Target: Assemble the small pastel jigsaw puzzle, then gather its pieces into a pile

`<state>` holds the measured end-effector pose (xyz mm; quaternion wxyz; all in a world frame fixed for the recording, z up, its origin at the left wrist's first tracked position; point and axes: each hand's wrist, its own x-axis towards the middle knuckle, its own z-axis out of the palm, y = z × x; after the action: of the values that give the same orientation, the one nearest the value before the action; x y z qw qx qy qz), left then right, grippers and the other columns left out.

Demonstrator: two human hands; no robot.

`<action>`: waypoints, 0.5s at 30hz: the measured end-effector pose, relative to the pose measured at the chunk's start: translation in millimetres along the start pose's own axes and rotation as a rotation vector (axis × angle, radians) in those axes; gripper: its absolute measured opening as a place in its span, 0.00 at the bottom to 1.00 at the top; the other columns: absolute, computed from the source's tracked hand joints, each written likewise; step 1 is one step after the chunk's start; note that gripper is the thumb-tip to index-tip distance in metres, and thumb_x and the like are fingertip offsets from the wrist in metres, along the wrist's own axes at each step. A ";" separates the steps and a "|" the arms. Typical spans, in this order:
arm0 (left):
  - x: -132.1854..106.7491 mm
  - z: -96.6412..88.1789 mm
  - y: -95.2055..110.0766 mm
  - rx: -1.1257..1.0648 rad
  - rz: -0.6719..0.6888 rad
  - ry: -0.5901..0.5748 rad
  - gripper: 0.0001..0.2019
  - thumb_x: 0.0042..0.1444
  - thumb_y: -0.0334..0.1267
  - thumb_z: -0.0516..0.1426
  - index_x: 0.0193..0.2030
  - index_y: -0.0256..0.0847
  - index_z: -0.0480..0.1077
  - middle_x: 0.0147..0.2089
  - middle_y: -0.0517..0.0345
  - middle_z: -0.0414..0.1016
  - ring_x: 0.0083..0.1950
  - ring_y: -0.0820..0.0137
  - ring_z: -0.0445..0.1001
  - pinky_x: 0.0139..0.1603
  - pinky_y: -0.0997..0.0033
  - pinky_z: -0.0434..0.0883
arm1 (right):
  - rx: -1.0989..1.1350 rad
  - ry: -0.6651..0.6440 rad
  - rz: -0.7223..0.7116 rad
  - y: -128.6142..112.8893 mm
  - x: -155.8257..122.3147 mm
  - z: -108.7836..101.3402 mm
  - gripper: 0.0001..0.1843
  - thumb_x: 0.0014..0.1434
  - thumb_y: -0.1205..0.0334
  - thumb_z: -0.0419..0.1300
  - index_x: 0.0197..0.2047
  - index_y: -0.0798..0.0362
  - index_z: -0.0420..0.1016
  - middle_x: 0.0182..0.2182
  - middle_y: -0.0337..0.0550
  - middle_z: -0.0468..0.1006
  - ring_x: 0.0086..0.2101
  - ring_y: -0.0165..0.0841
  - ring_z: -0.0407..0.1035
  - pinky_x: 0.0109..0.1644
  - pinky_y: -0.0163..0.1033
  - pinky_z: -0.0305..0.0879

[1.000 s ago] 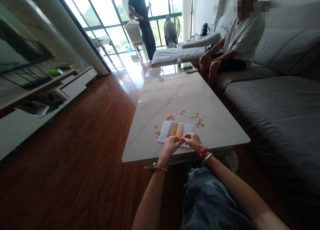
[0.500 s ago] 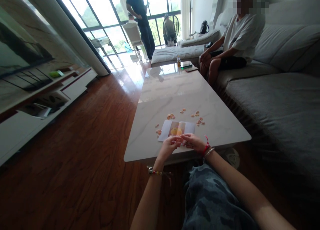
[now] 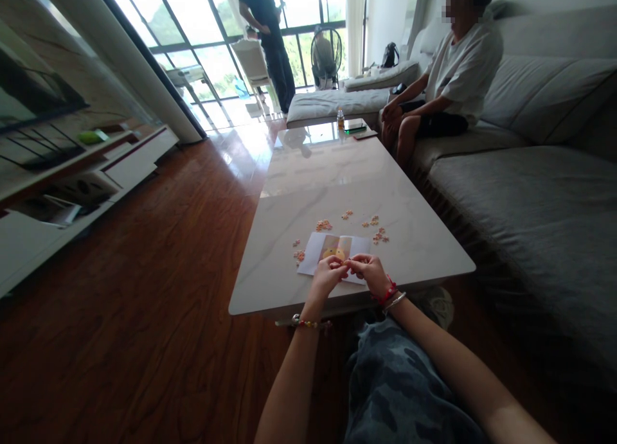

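My left hand (image 3: 328,277) and my right hand (image 3: 369,272) meet at the fingertips above the lower edge of a printed paper sheet (image 3: 335,246) with a yellow picture. Both seem to pinch something tiny between them, too small to identify. Small orange beads (image 3: 324,225) lie in loose clusters on the white marble tabletop (image 3: 308,187) beyond and beside the sheet. A beaded bracelet (image 3: 303,323) circles my left wrist. A red cord bracelet (image 3: 388,293) and a silver bangle (image 3: 395,301) sit on my right wrist.
A seated person (image 3: 463,71) occupies the grey sofa (image 3: 530,193) to the right. A bottle (image 3: 340,118) and a phone (image 3: 354,127) lie at the table's far end. A standing person (image 3: 265,39) is by the windows. A low white cabinet (image 3: 130,164) lines the wooden floor at left.
My hands stay together over the sheet, with only small shifts of the fingers. The whole view has swung slightly, so the table sits a little further left.
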<state>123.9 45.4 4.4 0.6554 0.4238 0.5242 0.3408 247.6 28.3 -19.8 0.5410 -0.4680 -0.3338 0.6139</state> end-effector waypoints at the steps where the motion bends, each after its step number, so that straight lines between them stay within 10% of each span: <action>1: -0.2 -0.9 0.7 -0.028 -0.017 -0.005 0.12 0.32 0.37 0.63 0.23 0.36 0.65 0.17 0.61 0.68 0.17 0.79 0.64 0.17 0.82 0.56 | 0.025 0.037 -0.038 -3.6 1.1 -3.4 0.09 0.37 0.61 0.65 0.21 0.56 0.70 0.13 0.35 0.66 0.15 0.22 0.56 0.17 0.30 0.46; 6: -14.5 -32.0 -8.8 -0.091 -0.075 0.074 0.14 0.30 0.36 0.64 0.22 0.36 0.64 0.18 0.63 0.67 0.20 0.79 0.66 0.22 0.80 0.63 | 0.362 0.260 -0.021 -20.0 12.1 -39.5 0.08 0.38 0.64 0.63 0.24 0.54 0.68 0.17 0.34 0.66 0.17 0.21 0.58 0.15 0.26 0.48; 10: -29.3 -46.0 -19.4 -0.102 -0.031 0.075 0.16 0.31 0.40 0.65 0.25 0.37 0.65 0.22 0.63 0.68 0.25 0.79 0.69 0.28 0.79 0.66 | 0.371 -0.040 0.168 -8.8 11.1 -42.8 0.11 0.40 0.66 0.63 0.30 0.55 0.69 0.23 0.38 0.70 0.19 0.22 0.61 0.14 0.25 0.47; 15: -26.1 -19.6 -16.1 -0.024 0.088 0.004 0.19 0.34 0.41 0.64 0.34 0.37 0.67 0.25 0.61 0.70 0.26 0.75 0.71 0.29 0.76 0.69 | 0.191 -0.350 0.257 2.9 2.0 -15.9 0.13 0.45 0.56 0.61 0.28 0.56 0.67 0.23 0.39 0.71 0.20 0.22 0.62 0.14 0.25 0.45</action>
<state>99.2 19.4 -1.7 0.6436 0.4378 0.5021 0.3767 261.4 28.2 -28.3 0.4339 -0.3399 -0.3007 0.7783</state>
